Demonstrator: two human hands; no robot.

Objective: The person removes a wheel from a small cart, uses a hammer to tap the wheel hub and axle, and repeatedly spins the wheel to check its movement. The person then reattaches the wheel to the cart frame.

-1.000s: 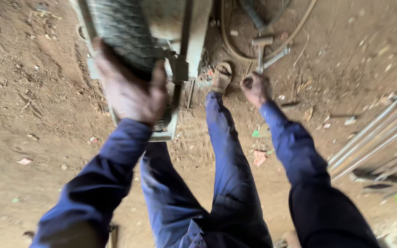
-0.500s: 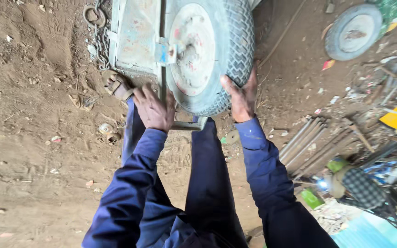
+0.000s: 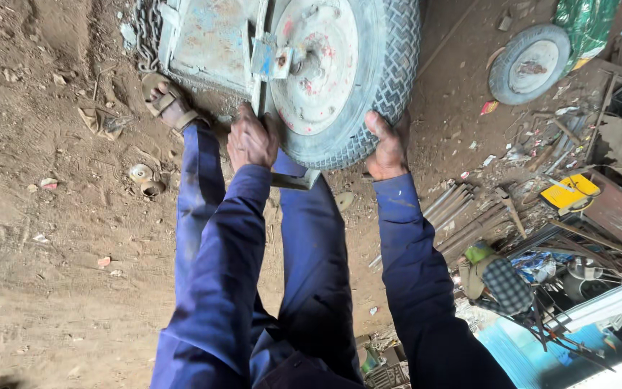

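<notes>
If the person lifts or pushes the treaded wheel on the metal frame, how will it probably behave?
The wheel probably feels heavy: its hub is a steel disc and it sits on a metal frame. The knobby tread should resist slipping under the left hand and right hand. Being round, it would likely roll on the dirt if freed.

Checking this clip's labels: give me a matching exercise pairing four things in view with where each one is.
Things:
1. left hand
2. right hand
3. spare wheel
4. yellow tool

Places:
A. flat on the dirt, upper right
B. on the big tyre's tread, right side
C. among scrap metal, right edge
D. at the tyre's lower left, by the metal frame

Pairs: 1-D, 2-B, 3-A, 4-C
</notes>
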